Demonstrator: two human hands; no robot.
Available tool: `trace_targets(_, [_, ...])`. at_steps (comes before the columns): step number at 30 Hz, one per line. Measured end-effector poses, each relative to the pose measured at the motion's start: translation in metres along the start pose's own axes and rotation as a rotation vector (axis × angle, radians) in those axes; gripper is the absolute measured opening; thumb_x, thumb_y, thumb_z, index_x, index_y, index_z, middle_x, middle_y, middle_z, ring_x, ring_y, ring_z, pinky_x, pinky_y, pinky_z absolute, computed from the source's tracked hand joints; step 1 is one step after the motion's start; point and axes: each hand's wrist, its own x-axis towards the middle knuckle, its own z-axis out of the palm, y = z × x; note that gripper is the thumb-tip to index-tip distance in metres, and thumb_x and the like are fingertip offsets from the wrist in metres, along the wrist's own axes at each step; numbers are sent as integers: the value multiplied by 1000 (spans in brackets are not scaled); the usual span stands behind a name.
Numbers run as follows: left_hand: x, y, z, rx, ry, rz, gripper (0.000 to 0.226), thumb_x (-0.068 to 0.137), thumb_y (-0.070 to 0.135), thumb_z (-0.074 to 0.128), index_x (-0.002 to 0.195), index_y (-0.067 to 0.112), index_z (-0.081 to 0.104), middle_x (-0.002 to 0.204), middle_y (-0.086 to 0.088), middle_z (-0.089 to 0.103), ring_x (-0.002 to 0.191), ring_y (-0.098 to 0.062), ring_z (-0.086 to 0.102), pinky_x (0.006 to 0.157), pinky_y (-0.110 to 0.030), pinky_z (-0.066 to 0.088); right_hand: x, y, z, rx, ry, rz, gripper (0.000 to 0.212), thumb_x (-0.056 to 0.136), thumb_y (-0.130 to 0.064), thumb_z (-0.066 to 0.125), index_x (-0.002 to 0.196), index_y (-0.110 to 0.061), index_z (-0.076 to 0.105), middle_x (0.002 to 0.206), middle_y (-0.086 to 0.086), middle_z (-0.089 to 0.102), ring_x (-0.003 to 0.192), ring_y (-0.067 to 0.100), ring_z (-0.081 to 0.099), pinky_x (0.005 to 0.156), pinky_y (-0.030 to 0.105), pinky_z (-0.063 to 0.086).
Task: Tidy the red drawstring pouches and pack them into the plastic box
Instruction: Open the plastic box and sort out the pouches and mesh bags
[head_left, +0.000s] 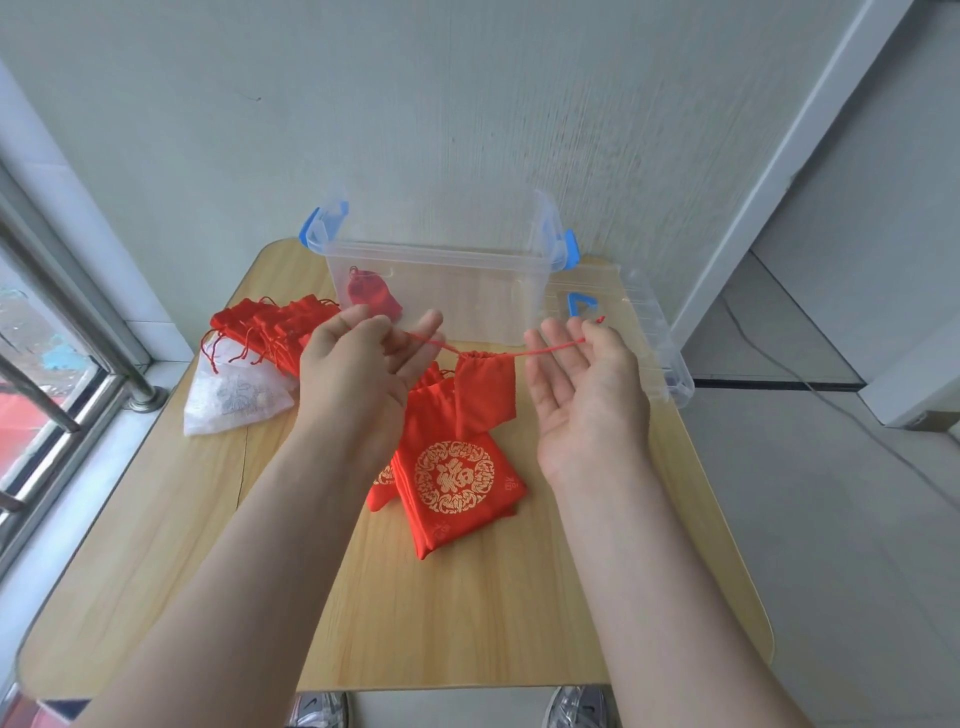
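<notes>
A small red drawstring pouch (485, 392) hangs in the air between my hands, its mouth gathered tight and its cord stretched taut to both sides. My left hand (358, 364) pinches the left cord end. My right hand (587, 395) is palm up with fingers mostly straight, and the right cord end is caught between thumb and forefinger. Below lies a stack of flat red pouches with gold emblems (457, 483). Several more red pouches (270, 327) are piled at the left. The clear plastic box (441, 260) stands behind with one closed pouch (371, 293) inside.
The box's clear lid (652, 338) with a blue clip lies to the right of the box, overhanging the wooden table (467, 623). A white plastic bag (234, 397) lies under the left pile. A window rail runs along the left; a wall stands close behind.
</notes>
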Motion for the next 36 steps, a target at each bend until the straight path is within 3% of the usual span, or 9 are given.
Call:
trace_targets(3, [6,-1,0,-142,-17,-161,17,109,2,48,123,4,57,73,-5,46,52,-12,60,65,-35,64,2,-1,-1,-36,24,40,15,100,-21,63,100,-11,74,76,-3,78,75,15,80,67,25,63])
trace_targets(7, [11,-2,0,15,-31,-192,13,110,8,49,102,14,57,68,2,36,46,-8,30,42,-22,36,8,0,-1,-166,58,41,13,100,-17,59,91,-16,69,52,-10,46,38,7,44,42,20,39])
trace_targets(12, [11,5,-2,82,-36,-146,21,107,7,52,89,16,51,65,3,30,48,-9,24,42,-22,28,6,-1,0,-246,48,5,16,103,-16,57,88,-16,64,50,-8,33,37,9,28,53,27,33])
trace_targets(15, [10,2,-2,158,-23,-76,17,108,8,53,92,14,53,62,4,29,48,-8,23,43,-22,27,6,0,-1,-339,38,-74,20,103,-19,61,83,-17,62,50,-8,32,39,10,29,46,24,33])
trace_targets(18, [3,-4,5,241,-86,-22,5,107,9,52,104,11,56,65,2,37,51,-9,27,46,-23,30,3,5,1,-551,-128,-178,19,107,-26,59,93,-17,68,53,-9,36,41,8,32,40,19,28])
trace_targets(24, [-2,-4,6,165,-199,-62,34,92,-11,34,114,7,53,73,-8,52,54,-14,35,50,-27,36,0,11,2,-877,-289,-104,8,91,-24,76,99,-22,77,62,-18,64,54,2,60,56,27,49])
trace_targets(26, [-4,-3,5,172,-245,-62,36,91,-12,34,115,8,52,75,-10,54,57,-15,38,52,-28,39,2,12,2,-917,-324,-78,8,90,-29,75,93,-23,81,67,-15,65,65,12,63,56,27,47])
trace_targets(29, [-6,0,5,197,-296,-56,34,93,-12,37,115,8,54,75,-10,57,59,-17,45,54,-29,45,0,12,3,-932,-402,-39,20,92,-36,73,76,-26,81,54,-16,50,52,5,46,41,19,32])
trace_targets(36, [-9,6,4,335,-339,-11,28,97,-10,45,113,6,61,83,-9,56,53,-17,47,53,-32,47,-2,9,5,-869,-414,-223,15,102,-26,70,91,-18,78,52,-17,54,43,-2,44,43,15,35])
